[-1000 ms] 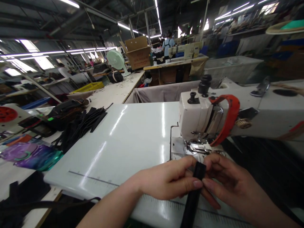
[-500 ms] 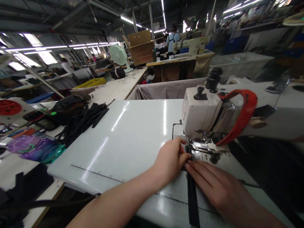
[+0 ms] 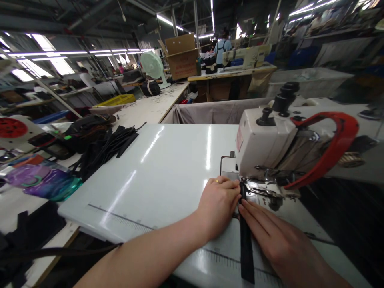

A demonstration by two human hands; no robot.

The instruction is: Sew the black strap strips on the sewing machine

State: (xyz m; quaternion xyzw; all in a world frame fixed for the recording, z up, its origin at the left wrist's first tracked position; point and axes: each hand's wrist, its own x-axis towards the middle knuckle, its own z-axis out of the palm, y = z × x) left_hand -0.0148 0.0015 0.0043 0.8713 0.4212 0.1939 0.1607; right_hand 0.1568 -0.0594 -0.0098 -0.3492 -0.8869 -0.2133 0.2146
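Observation:
A black fabric strip (image 3: 247, 248) runs from the presser area of the white sewing machine (image 3: 261, 140) down over the table's front edge. My left hand (image 3: 220, 202), with a ring on one finger, has its fingers closed on the strip's left side, close to the needle area. My right hand (image 3: 276, 236) lies along the strip's right side, fingers together and fingertips pressing on it. The strip's far end is hidden at the machine head. A metal guide (image 3: 259, 190) sits just right of the fingertips.
The pale tabletop (image 3: 168, 168) extends left, with a printed ruler along its front. Black strips (image 3: 111, 146) are piled beyond its left edge, near a purple-teal pouch (image 3: 42, 182). A red curved guard (image 3: 336, 148) is on the machine. A person (image 3: 222, 50) stands far back.
The camera view has shifted slightly. My left hand has flattened, its fingers now lying more together across the strip. The strip's lower end appears slightly higher and further right.

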